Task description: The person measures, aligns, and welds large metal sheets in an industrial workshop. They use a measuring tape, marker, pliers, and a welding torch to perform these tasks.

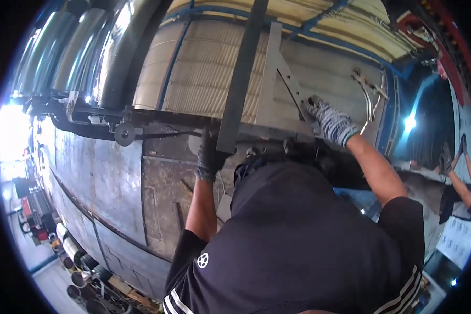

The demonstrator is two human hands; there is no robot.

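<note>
My left hand, in a dark grey glove, is closed around the lower end of a long flat steel bar. The bar runs up and away from me, leaning slightly right. My right hand, in a grey-and-white knit glove, grips the lower end of the slanted brace on a large metal set square. The square's upright leg stands just right of the bar, and its foot rests along the dark edge of a steel beam in front of me.
Large shiny metal rollers stand at the upper left, near a round disc on the frame. Steel plates lie at left. Pipes and scrap are at lower left. Another person is at right, near a bright light.
</note>
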